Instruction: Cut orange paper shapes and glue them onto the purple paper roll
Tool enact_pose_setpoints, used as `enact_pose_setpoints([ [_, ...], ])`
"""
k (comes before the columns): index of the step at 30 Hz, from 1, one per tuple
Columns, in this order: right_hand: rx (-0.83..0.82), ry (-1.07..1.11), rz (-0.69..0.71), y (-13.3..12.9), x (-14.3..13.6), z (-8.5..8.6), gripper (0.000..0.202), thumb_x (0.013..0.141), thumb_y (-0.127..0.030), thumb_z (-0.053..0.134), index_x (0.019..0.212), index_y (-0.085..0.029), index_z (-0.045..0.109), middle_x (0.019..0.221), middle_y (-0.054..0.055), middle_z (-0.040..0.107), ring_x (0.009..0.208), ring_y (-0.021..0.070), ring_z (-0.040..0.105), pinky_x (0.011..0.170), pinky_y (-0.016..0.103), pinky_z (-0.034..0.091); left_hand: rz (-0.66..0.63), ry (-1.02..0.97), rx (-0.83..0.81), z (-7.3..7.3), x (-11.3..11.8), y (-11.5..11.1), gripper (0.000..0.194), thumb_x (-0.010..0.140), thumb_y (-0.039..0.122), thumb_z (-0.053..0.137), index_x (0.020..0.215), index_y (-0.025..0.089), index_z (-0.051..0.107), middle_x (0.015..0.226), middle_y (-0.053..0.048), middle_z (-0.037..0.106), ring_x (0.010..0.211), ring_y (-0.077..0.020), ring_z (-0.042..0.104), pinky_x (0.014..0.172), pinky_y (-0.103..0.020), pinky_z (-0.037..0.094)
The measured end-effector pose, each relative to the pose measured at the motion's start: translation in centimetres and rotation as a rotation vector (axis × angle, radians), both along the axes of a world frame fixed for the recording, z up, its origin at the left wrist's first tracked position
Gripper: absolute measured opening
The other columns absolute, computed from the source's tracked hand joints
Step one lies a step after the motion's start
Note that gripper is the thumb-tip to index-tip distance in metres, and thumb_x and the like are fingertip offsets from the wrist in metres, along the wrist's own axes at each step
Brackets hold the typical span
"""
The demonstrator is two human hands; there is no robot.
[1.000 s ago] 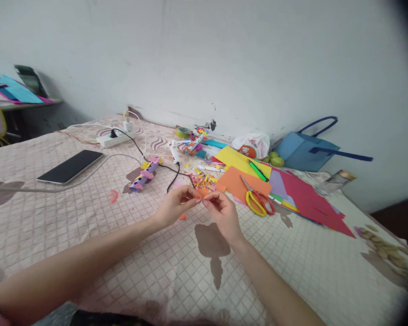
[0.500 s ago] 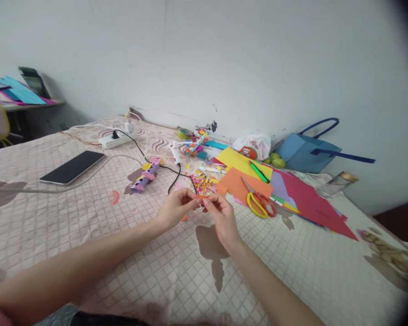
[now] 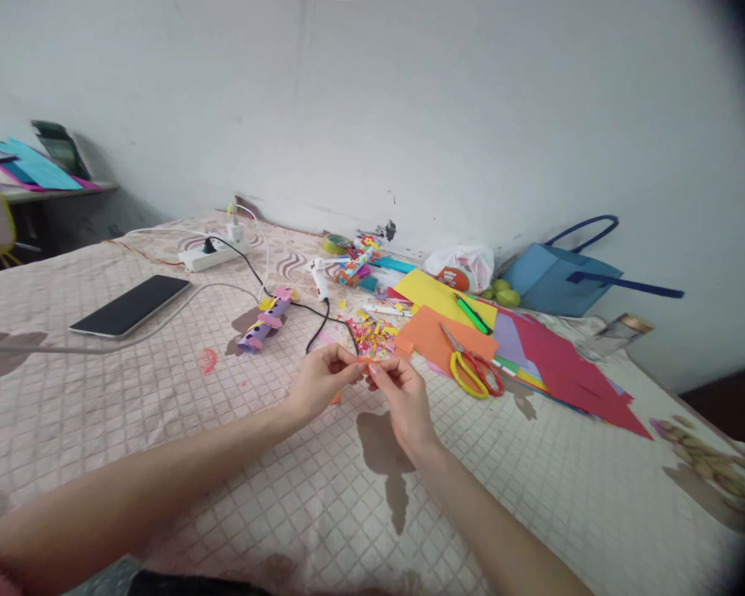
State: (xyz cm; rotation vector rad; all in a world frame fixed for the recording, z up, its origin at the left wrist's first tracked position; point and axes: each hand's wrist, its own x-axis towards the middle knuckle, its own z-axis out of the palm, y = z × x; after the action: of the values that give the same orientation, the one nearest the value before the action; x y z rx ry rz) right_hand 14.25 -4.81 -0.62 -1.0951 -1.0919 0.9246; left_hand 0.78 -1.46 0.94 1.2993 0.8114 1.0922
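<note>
My left hand and my right hand meet over the table, each pinching a small piece of orange paper between thumb and fingertips. Most of that piece is hidden by the fingers. Under my left hand lies another orange scrap. Just beyond the fingertips is a heap of coloured paper bits. Scissors with yellow and red handles rest to the right, partly on an orange sheet. A decorated purple paper tube lies to the left.
A white glue gun with a black cord stands behind the hands. Farther left are a phone and a power strip. To the right lie a green cutter, a red sheet, a blue bag and a jar.
Both hands stay in nearly the same place, still pinching the orange paper. My right thumb and fingers have shifted slightly left.
</note>
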Motion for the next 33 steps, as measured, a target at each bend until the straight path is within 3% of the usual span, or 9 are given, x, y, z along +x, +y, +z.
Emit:
enact_pose_setpoints([
  [5, -0.003, 0.063, 0.0, 0.06, -0.06, -0.13, 0.018, 0.074, -0.028, 0.064, 0.084, -0.02, 0.05, 0.071, -0.003, 0.058, 0.061, 0.011, 0.056, 0.06, 0.025, 0.046, 0.005, -0.037, -0.009, -0.21, 0.12, 0.05, 0.023, 0.067, 0.027, 0.068, 0.07, 0.013, 0.049, 0.061, 0.001, 0.059, 0.059, -0.0113, 0.058, 0.058, -0.024, 0.045],
  [11, 0.006, 0.045, 0.031, 0.07, -0.06, 0.03, 0.017, 0.076, -0.027, 0.061, 0.089, -0.02, 0.053, 0.076, 0.0, 0.06, 0.064, 0.0115, 0.056, 0.061, 0.025, 0.046, -0.058, -0.075, -0.024, -0.27, 0.17, 0.14, 0.032, 0.07, 0.027, 0.066, 0.095, 0.013, 0.05, 0.07, 0.0, 0.061, 0.063, -0.0119, 0.059, 0.063, -0.026, 0.047],
  [14, 0.013, 0.012, 0.029, 0.08, 0.0, -0.01, 0.014, 0.075, -0.026, 0.061, 0.085, -0.019, 0.054, 0.075, 0.0, 0.059, 0.064, 0.0115, 0.056, 0.062, 0.026, 0.047, -0.106, -0.015, -0.009, -0.17, 0.04, 0.16, 0.026, 0.07, 0.028, 0.066, 0.087, 0.011, 0.055, 0.072, -0.002, 0.061, 0.065, -0.0113, 0.058, 0.063, -0.024, 0.047],
  [18, 0.01, -0.022, 0.031, 0.12, 0.16, -0.15, 0.014, 0.075, -0.026, 0.061, 0.086, -0.019, 0.055, 0.075, 0.0, 0.058, 0.064, 0.0116, 0.055, 0.062, 0.026, 0.047, -0.139, 0.08, -0.01, -0.29, -0.18, 0.27, 0.023, 0.072, 0.033, 0.063, 0.074, 0.011, 0.056, 0.065, -0.001, 0.059, 0.058, -0.0098, 0.055, 0.049, -0.019, 0.042],
  [24, -0.017, -0.101, 0.117, 0.11, 0.52, 0.04, 0.01, 0.077, -0.027, 0.058, 0.082, -0.019, 0.056, 0.072, -0.001, 0.058, 0.06, 0.0108, 0.053, 0.059, 0.025, 0.044, -0.128, 0.142, -0.009, -0.79, -0.23, 0.5, 0.026, 0.074, 0.037, 0.06, 0.074, 0.012, 0.055, 0.061, -0.002, 0.058, 0.054, -0.0109, 0.053, 0.042, -0.019, 0.04],
  [33, 0.003, -0.21, 0.108, -0.04, 0.78, 0.41, 0.012, 0.08, -0.029, 0.055, 0.077, -0.018, 0.056, 0.065, -0.002, 0.055, 0.058, 0.0106, 0.051, 0.057, 0.024, 0.042, -0.105, 0.204, 0.006, -0.81, -0.28, 0.42, 0.026, 0.074, 0.038, 0.06, 0.072, 0.013, 0.054, 0.058, 0.0, 0.055, 0.051, -0.0087, 0.051, 0.043, -0.018, 0.04],
])
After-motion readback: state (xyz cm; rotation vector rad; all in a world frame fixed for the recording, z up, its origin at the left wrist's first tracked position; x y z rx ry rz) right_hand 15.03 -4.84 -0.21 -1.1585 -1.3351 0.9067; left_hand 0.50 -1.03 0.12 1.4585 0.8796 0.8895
